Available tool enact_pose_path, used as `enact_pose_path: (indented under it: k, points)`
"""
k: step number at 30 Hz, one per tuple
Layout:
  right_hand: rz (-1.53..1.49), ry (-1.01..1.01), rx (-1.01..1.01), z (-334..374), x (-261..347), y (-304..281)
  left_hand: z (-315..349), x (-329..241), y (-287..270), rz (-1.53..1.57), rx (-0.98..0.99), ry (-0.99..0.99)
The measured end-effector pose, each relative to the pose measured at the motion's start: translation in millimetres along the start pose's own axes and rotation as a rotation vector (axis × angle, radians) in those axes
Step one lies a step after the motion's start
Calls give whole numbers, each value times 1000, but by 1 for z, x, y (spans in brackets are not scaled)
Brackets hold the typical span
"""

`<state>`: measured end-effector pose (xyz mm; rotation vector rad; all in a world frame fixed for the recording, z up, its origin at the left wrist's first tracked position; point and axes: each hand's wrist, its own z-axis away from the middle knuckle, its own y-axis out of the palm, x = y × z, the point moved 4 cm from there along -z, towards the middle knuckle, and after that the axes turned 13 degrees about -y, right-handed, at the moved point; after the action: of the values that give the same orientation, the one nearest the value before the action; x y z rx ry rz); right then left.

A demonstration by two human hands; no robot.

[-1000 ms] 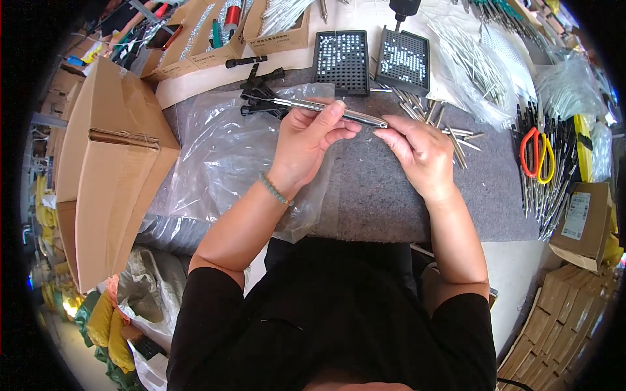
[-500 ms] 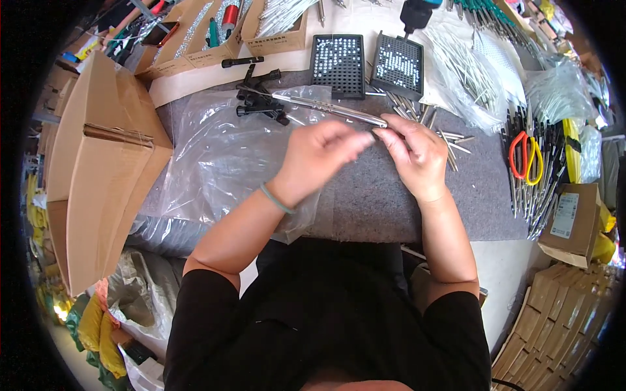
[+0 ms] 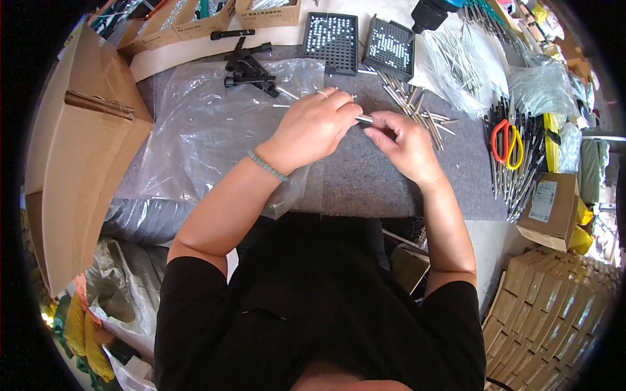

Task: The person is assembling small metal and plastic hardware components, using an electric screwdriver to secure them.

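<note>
Both hands meet over the middle of the grey mat (image 3: 365, 186). My left hand (image 3: 314, 124) is closed around a slim silver metal rod (image 3: 367, 119), hiding most of its length. The rod's right end is pinched between the thumb and fingers of my right hand (image 3: 403, 140). Just behind my right hand lies a loose pile of similar metal rods (image 3: 417, 107). A clear plastic bag (image 3: 208, 140) is spread flat under and left of my left forearm. Black clip-like parts (image 3: 251, 72) are heaped on its far side.
Two black trays of small silvery pieces (image 3: 330, 42) stand at the back, beside a power driver (image 3: 432, 14). Bagged white rods (image 3: 460, 68) lie at the back right. Orange-and-yellow-handled scissors (image 3: 507, 144) rest on black-handled tools at right. A cardboard box (image 3: 91, 150) stands at left.
My left hand has moved right and closed over the rod, which lay mostly exposed before. The right hand still pinches its end. The whole scene has shifted up and slightly left in view.
</note>
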<state>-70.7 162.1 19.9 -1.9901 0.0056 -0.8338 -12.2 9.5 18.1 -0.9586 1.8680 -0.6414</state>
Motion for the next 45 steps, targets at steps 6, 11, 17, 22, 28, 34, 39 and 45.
enact_pose_path:
  k: [6,11,17,22,28,34,39,45]
  points:
    - [111,-45,-80,-1,2,4,1,6,4,31,92,-71]
    - [154,-187,-159,-5,2,7,0,11,6,49,113,-77]
    - [160,-187,-163,-7,-3,11,0,14,12,81,110,-108]
    - [-52,-77,-141,-4,-11,11,-2,15,12,115,131,-91]
    - [-85,-49,-107,-3,-12,11,-2,12,14,116,128,-81]
    - [-50,119,-249,8,-21,-12,0,12,11,114,139,-122]
    - [627,298,-60,33,-48,-71,-2,14,13,80,153,-123]
    - [657,324,174,25,-66,-66,-1,11,18,68,152,-140]
